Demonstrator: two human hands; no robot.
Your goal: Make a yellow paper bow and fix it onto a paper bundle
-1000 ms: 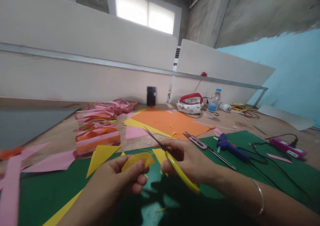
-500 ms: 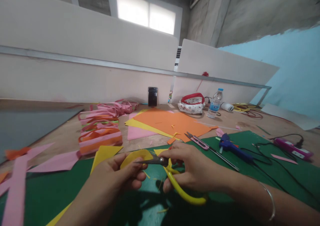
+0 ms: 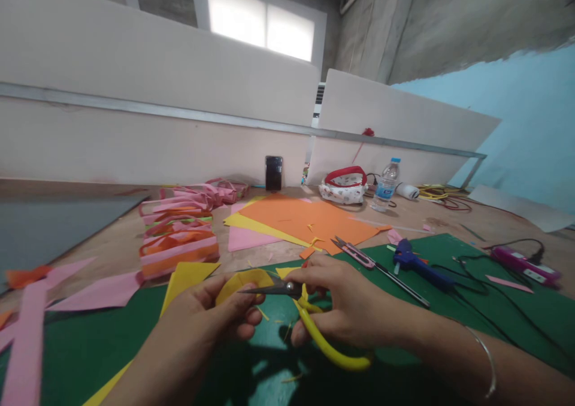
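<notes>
From the head camera, the left hand [image 3: 211, 319] pinches a yellow paper piece [image 3: 242, 279] above the green mat [image 3: 449, 310]. The right hand [image 3: 345, 301] grips yellow-handled scissors [image 3: 305, 316], blades nearly shut at the paper's edge. Snips [image 3: 357, 253] and a glue gun [image 3: 417, 265] lie just right; orange paper [image 3: 305, 217] covers the wooden table [image 3: 112, 238] beyond.

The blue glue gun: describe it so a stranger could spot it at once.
Start at the green mat covering the near table. Near its far edge, right of the right hand, lies the glue gun, a black cord trailing from it. It is the only blue tool; the snips beside it are pink-handled.
</notes>
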